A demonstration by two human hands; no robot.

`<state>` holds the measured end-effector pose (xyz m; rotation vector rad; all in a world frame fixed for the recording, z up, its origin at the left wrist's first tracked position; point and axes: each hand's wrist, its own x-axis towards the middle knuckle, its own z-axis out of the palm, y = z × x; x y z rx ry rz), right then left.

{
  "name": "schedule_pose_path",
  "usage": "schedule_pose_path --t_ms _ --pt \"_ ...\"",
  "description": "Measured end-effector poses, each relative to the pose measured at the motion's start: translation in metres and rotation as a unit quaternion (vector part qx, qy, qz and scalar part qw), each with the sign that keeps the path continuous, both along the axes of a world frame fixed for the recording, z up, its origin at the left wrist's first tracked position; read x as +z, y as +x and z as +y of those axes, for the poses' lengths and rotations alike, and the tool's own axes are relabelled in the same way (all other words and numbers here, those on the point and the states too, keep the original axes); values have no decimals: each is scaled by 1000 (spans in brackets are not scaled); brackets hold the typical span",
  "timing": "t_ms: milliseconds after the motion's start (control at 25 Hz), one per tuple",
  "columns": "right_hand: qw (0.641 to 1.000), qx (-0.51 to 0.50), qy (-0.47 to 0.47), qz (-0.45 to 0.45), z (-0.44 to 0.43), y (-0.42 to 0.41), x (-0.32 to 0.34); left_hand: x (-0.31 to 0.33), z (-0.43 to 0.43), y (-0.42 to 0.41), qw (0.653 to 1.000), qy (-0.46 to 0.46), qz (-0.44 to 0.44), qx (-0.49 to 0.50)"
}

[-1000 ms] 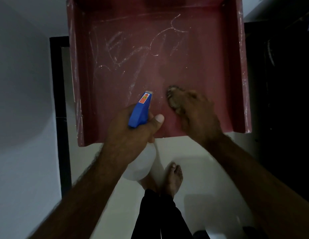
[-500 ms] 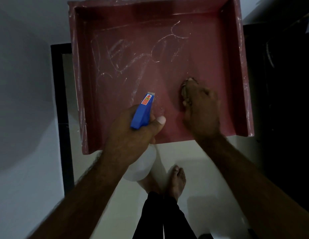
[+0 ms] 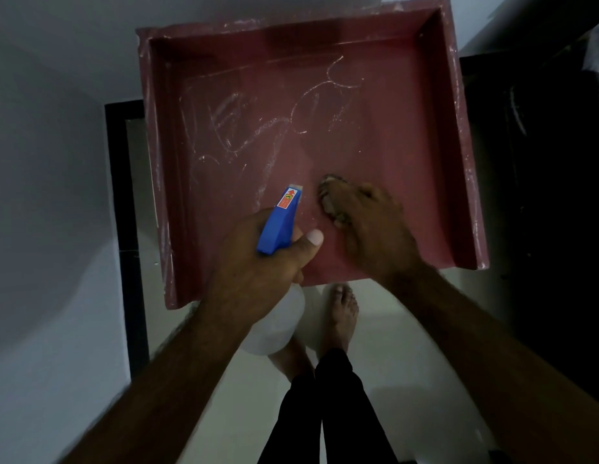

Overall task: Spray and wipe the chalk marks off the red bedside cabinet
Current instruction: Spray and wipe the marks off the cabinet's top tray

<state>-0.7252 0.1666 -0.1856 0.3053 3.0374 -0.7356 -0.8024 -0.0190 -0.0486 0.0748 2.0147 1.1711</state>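
While the person stood at the open 6 o'clock edge of the red bedside cabinet (image 3: 463,155), both hands worked over its recessed top. The left hand (image 3: 254,269) had its grip clenched round the neck of the spray bottle (image 3: 279,226), thumb laid across the front. The blue head aimed toward 1 o'clock and the pale, translucent body hung below the cabinet's near edge. Held that way, the nozzle pointed at the surface just ahead of the wiping hand, probably so that fresh spray would land where the cloth was about to pass.

The right hand (image 3: 375,236) rested on the top at about 5 o'clock from its centre. Its fingers were bent over a small brownish cloth (image 3: 328,195), grasping it and pressing it flat against the red surface just beside the nozzle.

The chalk marks (image 3: 258,128), loose loops and scribbles, lay mostly from 10 to 1 o'clock, well apart from the cloth. The near strip looked cleaner, so the job seemed early, with most of the wiping still ahead.

An orange sticker (image 3: 286,199) sat on the spray head. It carried a small dark symbol, but any wording was too small to read. No brand name showed.
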Motion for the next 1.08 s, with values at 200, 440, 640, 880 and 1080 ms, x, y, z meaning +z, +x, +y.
schedule_pose_path --t_ms 200,440,640,880,1080 --pt "995 -101 -6 -10 -4 -12 5 -1 8 -2 1000 -4 -6 12" --pt "991 -131 -9 -22 28 -15 1 -2 17 -8 1000 -2 -8 14" --pt "998 55 6 -12 6 -15 5 -2 23 -12 999 1 -18 39" --pt "990 -137 11 -19 11 -26 6 -3 26 -20 999 -19 -10 26" --pt "998 53 6 -17 23 -15 12 -3 27 -24 999 -20 -23 39"
